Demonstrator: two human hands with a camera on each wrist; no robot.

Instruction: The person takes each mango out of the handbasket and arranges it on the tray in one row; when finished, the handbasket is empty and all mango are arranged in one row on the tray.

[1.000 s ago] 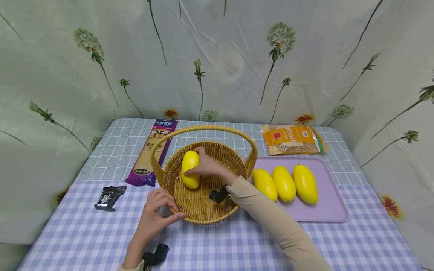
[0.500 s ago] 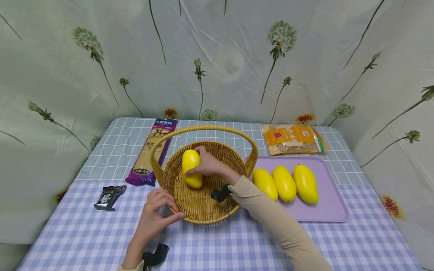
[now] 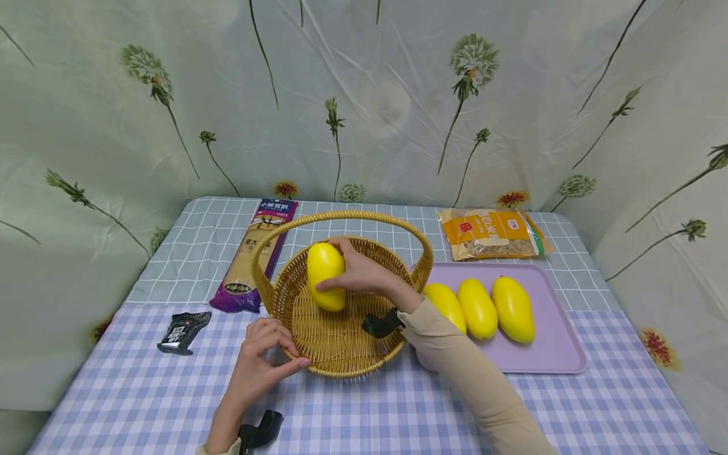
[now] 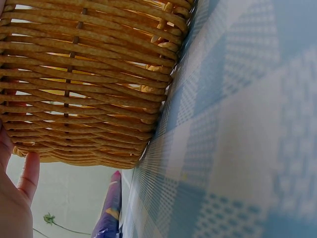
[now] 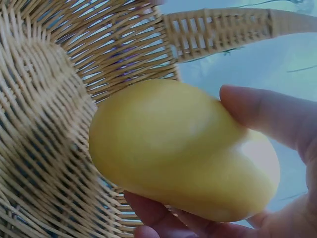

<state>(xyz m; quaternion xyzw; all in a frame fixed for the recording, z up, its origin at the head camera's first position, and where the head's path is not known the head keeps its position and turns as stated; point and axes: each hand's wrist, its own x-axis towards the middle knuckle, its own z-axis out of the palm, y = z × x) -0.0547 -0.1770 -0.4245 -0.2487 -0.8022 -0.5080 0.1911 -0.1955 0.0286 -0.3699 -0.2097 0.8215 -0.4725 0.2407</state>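
My right hand (image 3: 366, 273) grips a yellow mango (image 3: 326, 265) over the left part of the round wicker basket (image 3: 347, 351). In the right wrist view the thumb lies on one side of the mango (image 5: 173, 148) and the fingers on the other, with the basket wall behind. My left hand (image 3: 263, 357) holds the basket's near-left rim. The left wrist view shows that hand (image 4: 17, 198) at the rim, against the woven outer wall. Three more mangoes (image 3: 476, 308) lie side by side on the lilac tray (image 3: 560, 347); my right sleeve partly covers the leftmost.
The basket's tall handle (image 3: 341, 215) arches over its middle. Left of it lie a long purple pasta packet (image 3: 247, 262) and a small black packet (image 3: 184, 332). An orange packet (image 3: 489, 234) lies behind the tray. A floral curtain (image 3: 387, 114) hangs behind the table.
The mango in my right hand has risen from low in the basket and shifted slightly right and away. My left hand stays on the rim, and the basket has not visibly moved.
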